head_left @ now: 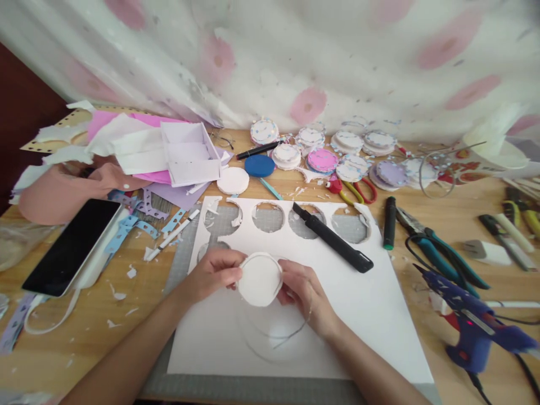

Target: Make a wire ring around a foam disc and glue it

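Together, the left hand [216, 274] and right hand [306, 291] pinch a white disc [259, 279] by opposite edges over the board [375, 304], apparently to leave its face uncovered; a knife [337, 241] lies on the board's far right side, seemingly parked within reach.

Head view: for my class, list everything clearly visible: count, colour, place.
held disc: 1, white, between hands
sheet: 1, white, beneath hands
mat: 1, grey, beneath sheet
knife: 1, black, on sheet
decorated discs: about nine, mostly white, back
plain discs: 2, white and blue, back
box: 1, white, back left
paper strips: several, blue and lilac, left
phone: 1, black, left
scissors: 1, red and yellow, back
marker: 1, black, right
pliers: 1, teal, right
glue gun: 1, blue, right
cup: 1, red and white, back right
curtain: 1, white and pink, back
table: 1, brown, beneath mat
left hand: 1, bare, on disc
right hand: 1, bare, on disc
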`<state>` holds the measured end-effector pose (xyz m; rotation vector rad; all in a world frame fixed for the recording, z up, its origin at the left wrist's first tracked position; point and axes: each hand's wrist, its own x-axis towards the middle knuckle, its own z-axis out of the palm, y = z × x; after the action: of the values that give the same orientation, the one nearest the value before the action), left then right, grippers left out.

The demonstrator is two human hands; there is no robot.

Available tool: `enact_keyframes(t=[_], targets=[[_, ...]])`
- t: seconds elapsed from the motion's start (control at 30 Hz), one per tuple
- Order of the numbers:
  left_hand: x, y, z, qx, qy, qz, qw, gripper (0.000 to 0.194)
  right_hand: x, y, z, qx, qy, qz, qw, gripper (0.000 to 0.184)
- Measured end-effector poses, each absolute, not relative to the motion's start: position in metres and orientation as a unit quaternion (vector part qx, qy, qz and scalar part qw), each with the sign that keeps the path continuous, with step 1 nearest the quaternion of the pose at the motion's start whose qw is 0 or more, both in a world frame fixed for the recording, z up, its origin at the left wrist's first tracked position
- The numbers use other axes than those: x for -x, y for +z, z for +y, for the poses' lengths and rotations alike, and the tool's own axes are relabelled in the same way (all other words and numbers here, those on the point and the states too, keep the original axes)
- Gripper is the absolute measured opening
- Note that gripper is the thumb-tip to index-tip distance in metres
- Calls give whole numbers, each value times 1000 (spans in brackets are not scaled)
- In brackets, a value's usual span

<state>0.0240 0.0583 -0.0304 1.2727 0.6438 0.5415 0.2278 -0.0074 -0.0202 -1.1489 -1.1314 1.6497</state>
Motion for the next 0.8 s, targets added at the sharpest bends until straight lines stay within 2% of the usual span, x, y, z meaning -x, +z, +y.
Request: enact_keyframes(t=[0.17, 0.4, 0.8], targets=[[-23, -31, 58, -604, 208, 234, 733, 46, -228, -24, -9, 431, 689, -417, 406, 19], [-25, -29, 56, -649, 192, 200, 708, 49, -230, -27, -8, 390, 729, -428, 366, 13], [-26, -26, 54, -683, 180, 172, 686, 45, -227, -23, -7, 403, 700, -495, 322, 35]])
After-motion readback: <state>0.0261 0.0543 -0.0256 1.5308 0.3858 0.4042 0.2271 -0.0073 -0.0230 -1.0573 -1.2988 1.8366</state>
